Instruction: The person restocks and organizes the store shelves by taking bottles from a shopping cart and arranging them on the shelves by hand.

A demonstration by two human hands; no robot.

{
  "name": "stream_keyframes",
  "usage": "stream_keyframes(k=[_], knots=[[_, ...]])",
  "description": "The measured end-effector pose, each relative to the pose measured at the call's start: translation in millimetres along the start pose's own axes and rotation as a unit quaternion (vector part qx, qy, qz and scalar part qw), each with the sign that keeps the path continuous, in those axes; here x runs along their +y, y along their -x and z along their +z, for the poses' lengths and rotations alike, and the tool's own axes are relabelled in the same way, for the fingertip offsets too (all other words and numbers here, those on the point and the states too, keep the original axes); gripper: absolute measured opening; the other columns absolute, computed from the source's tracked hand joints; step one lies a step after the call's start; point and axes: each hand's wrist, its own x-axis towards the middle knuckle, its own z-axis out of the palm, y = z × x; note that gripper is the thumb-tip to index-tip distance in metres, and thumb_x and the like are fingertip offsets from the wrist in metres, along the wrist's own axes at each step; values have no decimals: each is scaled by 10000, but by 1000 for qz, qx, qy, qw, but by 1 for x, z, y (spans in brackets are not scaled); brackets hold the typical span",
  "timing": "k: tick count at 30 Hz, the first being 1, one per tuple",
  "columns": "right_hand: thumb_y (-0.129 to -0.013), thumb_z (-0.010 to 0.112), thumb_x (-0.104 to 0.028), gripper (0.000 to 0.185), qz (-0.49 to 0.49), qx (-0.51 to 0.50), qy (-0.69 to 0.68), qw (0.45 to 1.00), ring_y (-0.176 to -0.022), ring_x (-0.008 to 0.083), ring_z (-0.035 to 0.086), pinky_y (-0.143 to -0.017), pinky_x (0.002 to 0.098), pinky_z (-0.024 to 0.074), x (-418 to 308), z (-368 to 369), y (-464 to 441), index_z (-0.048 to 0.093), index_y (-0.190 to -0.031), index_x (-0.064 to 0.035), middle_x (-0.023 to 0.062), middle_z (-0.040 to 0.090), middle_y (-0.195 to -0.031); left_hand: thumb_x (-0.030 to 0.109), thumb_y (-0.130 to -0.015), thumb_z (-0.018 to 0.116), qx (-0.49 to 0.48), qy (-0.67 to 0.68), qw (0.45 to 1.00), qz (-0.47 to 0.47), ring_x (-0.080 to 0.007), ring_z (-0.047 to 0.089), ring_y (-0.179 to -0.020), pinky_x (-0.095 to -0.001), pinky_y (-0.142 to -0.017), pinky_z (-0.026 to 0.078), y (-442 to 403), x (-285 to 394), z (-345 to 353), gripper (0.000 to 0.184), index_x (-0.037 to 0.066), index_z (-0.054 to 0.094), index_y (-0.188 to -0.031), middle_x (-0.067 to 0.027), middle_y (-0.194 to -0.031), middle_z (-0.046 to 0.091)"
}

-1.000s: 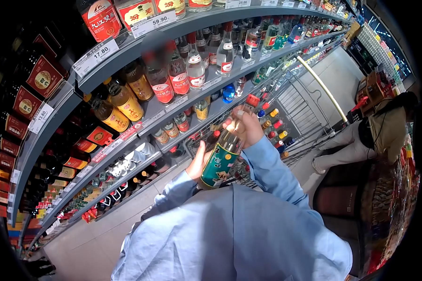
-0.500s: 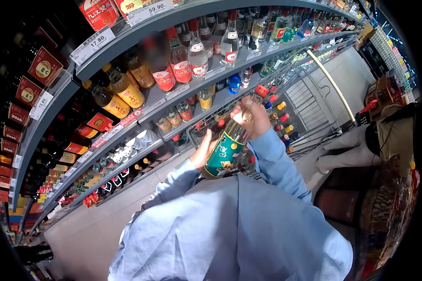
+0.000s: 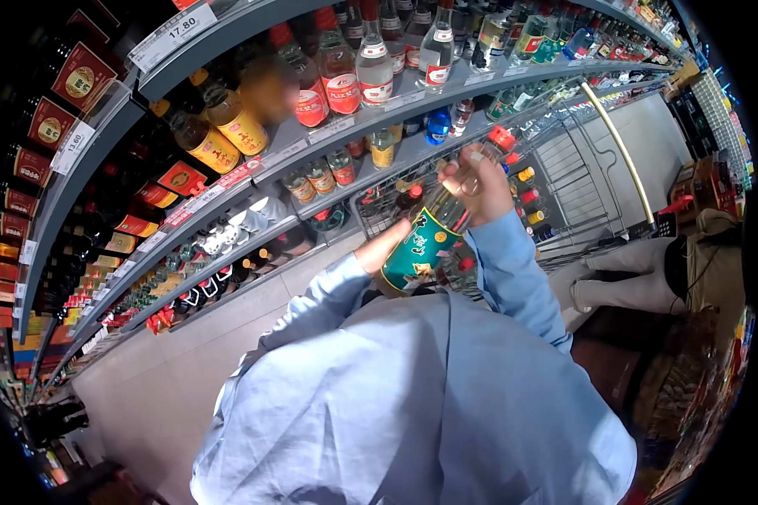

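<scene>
A bottle with a green label [image 3: 421, 250] is tilted in front of my chest, its neck pointing away and to the right. My left hand [image 3: 382, 247] wraps its lower side, thumb along the label's edge. At the upper end, my right hand [image 3: 483, 187] has its fingers curled round the neck, which it partly hides. Just beyond my hands stands a metal shopping cart [image 3: 577, 156] holding several bottles with red and yellow caps. One dark bottle with a red cap [image 3: 410, 196] shows beside the green label.
Curved grey shelves [image 3: 328, 130] on the left and ahead carry many bottles. Among them are yellow-labelled bottles [image 3: 240, 130] and clear red-capped bottles [image 3: 375, 67]. A person in light trousers [image 3: 627, 273] stands at the right by the cart's pale handle [image 3: 619, 151]. Floor tiles [image 3: 185, 370] lie at lower left.
Both hands and the green-labelled bottle have shifted slightly up and right in view. The shelves and cart have also shifted as my head moved.
</scene>
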Motion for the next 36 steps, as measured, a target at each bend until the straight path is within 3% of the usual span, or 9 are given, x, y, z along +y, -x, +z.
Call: stream_keyframes(k=[3,9,13,16,18,19,26,32,36], knots=[[-807,551,-153,133,8,-16,7,1000,-731,210,566,-683,363,490,-5,1,5,494,-896,-73,56,533,-737,287,-706,712,-38,-27,999,-19,-196,582,-889,-321,-741,510,-1,6,4,739,32,316,-1276,-111,-1066,531],[-822,523,-184,150,58,-169,41,983,-938,262,557,-774,389,458,-32,-27,14,496,-829,-37,110,552,-814,100,-711,680,-23,-199,978,52,-115,459,-1019,-261,-884,376,-19,-10,-1,631,18,365,-1251,-52,-1109,512],[-754,574,-117,163,109,-304,277,905,-1002,267,535,-859,366,418,-71,-46,25,611,-852,8,179,564,-1088,131,-649,756,-47,-220,973,50,-140,434,-1083,-274,-923,357,-23,-21,-1,789,-39,306,-1275,-87,-1182,470],[-727,612,-47,163,146,-288,392,862,-1013,214,533,-868,321,410,-80,-44,38,638,-879,5,138,584,-1044,229,-612,789,3,-374,924,79,-195,445,-1129,-289,-950,353,-28,-46,-10,885,-50,295,-1291,-159,-1234,457],[-715,627,-36,158,101,-287,456,836,-957,184,549,-844,302,411,-70,-47,45,641,-865,15,108,610,-930,201,-586,799,20,-430,902,37,-163,455,-1100,-297,-940,359,-33,-51,-8,814,-2,367,-1246,-109,-1181,492],[-714,632,-38,158,94,-294,472,825,-923,183,559,-823,292,419,-65,-48,47,638,-863,16,110,612,-913,220,-588,796,51,-492,867,56,-191,478,-1087,-305,-926,373,-38,-74,-19,805,14,372,-1240,-123,-1162,506],[-667,676,-71,184,11,-281,532,798,-794,186,597,-737,264,452,4,-107,47,641,-842,-23,100,622,-858,225,-603,773,118,-470,874,23,-266,446,-1147,-333,-951,358,-47,-142,-36,877,14,285,-1300,-176,-1225,457],[-734,646,-191,168,57,-205,571,793,-719,193,628,-659,275,474,49,-139,49,651,-838,-60,86,652,-778,343,-684,719,223,-476,851,-6,-301,376,-1206,-345,-994,309,-32,-175,-30,862,12,255,-1331,-225,-1299,365],[-735,672,-187,203,74,-157,592,787,-739,149,613,-690,260,467,91,-179,51,645,-878,-45,80,651,-801,391,-723,660,231,-463,848,-113,-315,349,-1228,-331,-1010,293,-29,-178,-20,858,-20,222,-1336,-230,-1325,337]])
